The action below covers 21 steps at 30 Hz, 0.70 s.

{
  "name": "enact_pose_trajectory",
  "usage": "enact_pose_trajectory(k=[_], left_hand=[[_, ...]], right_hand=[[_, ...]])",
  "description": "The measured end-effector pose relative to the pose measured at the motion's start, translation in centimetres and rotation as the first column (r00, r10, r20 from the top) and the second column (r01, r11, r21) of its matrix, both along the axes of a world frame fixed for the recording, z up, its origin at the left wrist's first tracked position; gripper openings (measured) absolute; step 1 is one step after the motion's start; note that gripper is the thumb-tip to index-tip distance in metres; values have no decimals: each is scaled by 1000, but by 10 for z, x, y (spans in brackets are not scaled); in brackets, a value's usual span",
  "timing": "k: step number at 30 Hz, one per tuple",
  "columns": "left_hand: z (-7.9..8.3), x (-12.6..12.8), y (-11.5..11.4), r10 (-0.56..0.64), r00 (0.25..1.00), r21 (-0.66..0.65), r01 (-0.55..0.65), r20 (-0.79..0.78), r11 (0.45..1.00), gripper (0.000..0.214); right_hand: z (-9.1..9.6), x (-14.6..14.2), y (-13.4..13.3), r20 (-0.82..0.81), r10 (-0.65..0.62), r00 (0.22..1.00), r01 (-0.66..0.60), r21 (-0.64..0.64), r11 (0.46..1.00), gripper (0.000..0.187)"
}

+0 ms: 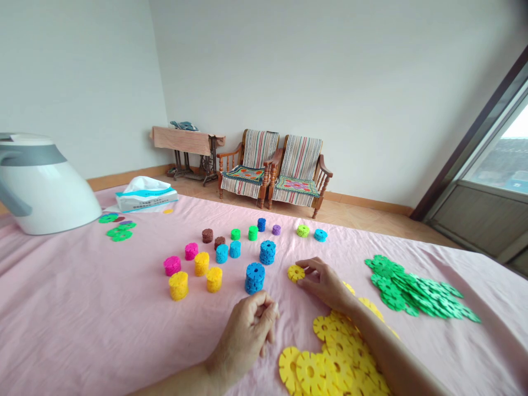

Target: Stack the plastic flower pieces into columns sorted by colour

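My right hand (324, 281) has its thumb and fingertips closed on the rim of a yellow notched plastic disc (296, 273), which lies at the tablecloth. My left hand (251, 329) rests loosely curled on the cloth, with nothing visible in its fingers. Just beyond it stands a blue disc stack (254, 279), with another blue stack (268, 252) farther back. Under and beside my right forearm spreads a heap of loose yellow discs (340, 355). To the left are short yellow stacks (179, 286) and magenta stacks (172, 266).
A pile of green discs (416, 289) lies at the right. Smaller brown, green, light blue and purple stacks stand farther back. A white jug (49, 187), a tissue pack (146, 195) and loose discs (119, 234) are at the left. Two chairs (295, 176) stand beyond the table.
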<state>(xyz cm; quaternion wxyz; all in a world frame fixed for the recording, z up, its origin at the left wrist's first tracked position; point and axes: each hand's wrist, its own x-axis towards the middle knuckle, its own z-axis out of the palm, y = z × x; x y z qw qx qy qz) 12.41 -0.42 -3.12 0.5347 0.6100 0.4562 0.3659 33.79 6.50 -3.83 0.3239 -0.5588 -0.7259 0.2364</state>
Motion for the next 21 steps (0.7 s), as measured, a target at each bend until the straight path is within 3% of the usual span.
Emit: enact_pose_trajectory(k=[6, 9, 12, 17, 21], left_hand=[[2, -1, -1, 5, 1000, -2, -5, -13, 1000, 35], [2, 0, -3, -10, 999, 50, 13, -52, 999, 32], [3, 0, -6, -22, 990, 181, 47, -137, 982, 26], [11, -2, -11, -74, 938, 284, 178, -339, 942, 9], [23, -4, -12, -211, 858, 253, 358, -468, 899, 40]], right_hand=[[7, 2, -1, -80, -37, 996, 39, 28, 999, 33], [15, 12, 3, -234, -122, 965, 142, 68, 988, 37], [14, 27, 6, -381, -240, 893, 272, 32, 962, 46], [3, 45, -7, -268, -373, 888, 381, -24, 924, 51], [-2, 54, -22, -222, -440, 870, 445, -31, 895, 53]])
